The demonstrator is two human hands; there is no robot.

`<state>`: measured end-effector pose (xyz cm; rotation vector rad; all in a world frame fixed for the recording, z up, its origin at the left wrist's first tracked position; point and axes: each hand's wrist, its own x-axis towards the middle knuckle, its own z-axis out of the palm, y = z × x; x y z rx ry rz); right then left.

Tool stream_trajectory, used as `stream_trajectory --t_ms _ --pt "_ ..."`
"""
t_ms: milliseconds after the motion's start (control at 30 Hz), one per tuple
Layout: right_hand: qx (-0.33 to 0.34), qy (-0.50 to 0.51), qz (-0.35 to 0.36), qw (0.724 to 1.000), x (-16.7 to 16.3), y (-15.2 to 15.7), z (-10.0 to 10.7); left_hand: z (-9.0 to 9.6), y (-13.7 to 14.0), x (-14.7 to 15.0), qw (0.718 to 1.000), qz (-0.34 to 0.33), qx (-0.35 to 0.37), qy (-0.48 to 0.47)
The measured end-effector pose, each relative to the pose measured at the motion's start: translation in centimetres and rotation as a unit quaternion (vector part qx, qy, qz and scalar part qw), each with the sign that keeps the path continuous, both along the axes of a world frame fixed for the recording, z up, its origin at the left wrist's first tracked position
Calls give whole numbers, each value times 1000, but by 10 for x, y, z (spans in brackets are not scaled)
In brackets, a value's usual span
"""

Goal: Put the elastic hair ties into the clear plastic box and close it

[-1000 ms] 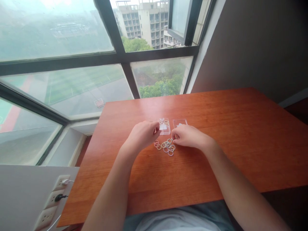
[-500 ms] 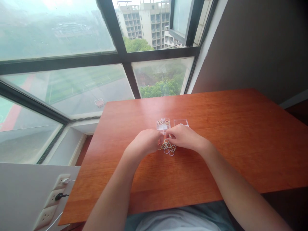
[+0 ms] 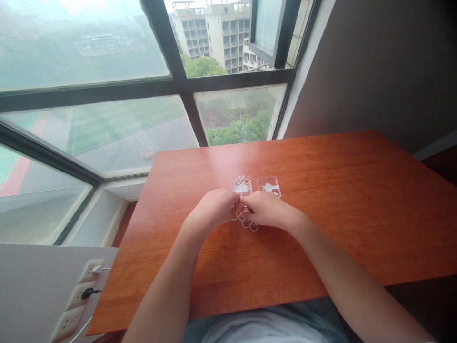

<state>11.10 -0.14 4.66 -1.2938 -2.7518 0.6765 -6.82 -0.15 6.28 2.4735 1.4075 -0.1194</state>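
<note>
Several thin rings (image 3: 246, 224) in pale and gold tones lie loosely on the table, close below my two hands. My left hand (image 3: 218, 206) is closed, its fingers curled down at the left of the rings. From the other side my right hand (image 3: 267, 207) reaches over the pile, thumb and fingers pinched together, covering part of it. The fingertips of both hands meet or nearly meet. Whatever they grip is too small and hidden to make out. Just beyond them stands a small clear plastic box (image 3: 242, 188) with several rings in its back compartments.
To the right of the box lies a clear lid-like piece (image 3: 273, 181) with a white patch on it. The reddish wooden table (image 3: 350, 200) extends to both sides. Windows (image 3: 239, 114) border its far edge; wall sockets (image 3: 76, 295) are at lower left.
My right hand has shifted left and slightly towards me, up to my left hand's fingertips. More of the clear lid-like piece now shows, and more of the ring pile is covered.
</note>
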Motion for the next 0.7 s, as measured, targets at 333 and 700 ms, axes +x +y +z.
stream_trajectory --t_ms 333,700 --pt "8 -14 -6 1000 -2 -1 -5 2 0 -7 999 15 -16 -30" --pt "-25 152 -51 987 16 8 4 0 0 -5 999 -3 -39 -33"
